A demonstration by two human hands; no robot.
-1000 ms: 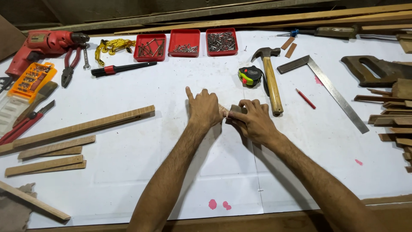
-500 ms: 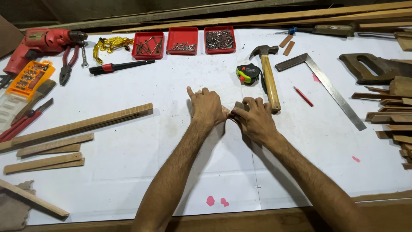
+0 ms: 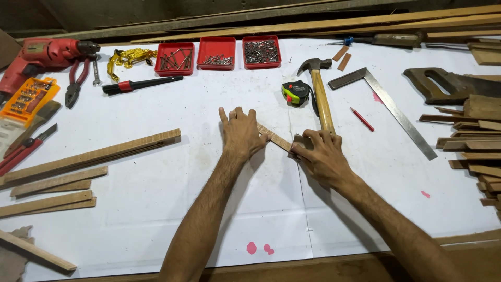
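My left hand (image 3: pixel 241 131) lies flat with fingers spread on one end of a short wooden strip (image 3: pixel 276 139) in the middle of the white sheet (image 3: pixel 209 177). My right hand (image 3: pixel 318 154) grips the strip's other end together with a small wooden block (image 3: pixel 298 142), fingers curled over it. The strip runs diagonally between the two hands. A wooden-handled hammer (image 3: pixel 321 94) lies just beyond my right hand, and a green and black tape measure (image 3: pixel 295 93) sits next to it.
Three red trays (image 3: pixel 217 52) of nails and screws stand at the back. A red drill (image 3: pixel 42 55), pliers (image 3: pixel 75 81) and a brush (image 3: pixel 141 83) lie at left, long wood strips (image 3: pixel 88 156) below them. A try square (image 3: pixel 391 104), red pencil (image 3: pixel 361 119), handsaw (image 3: pixel 454 83) and stacked offcuts (image 3: pixel 475 141) lie at right.
The hands have drawn slightly apart, exposing more of the strip between them. My left hand now lies flatter on it. The right hand has shifted a little right and nearer.
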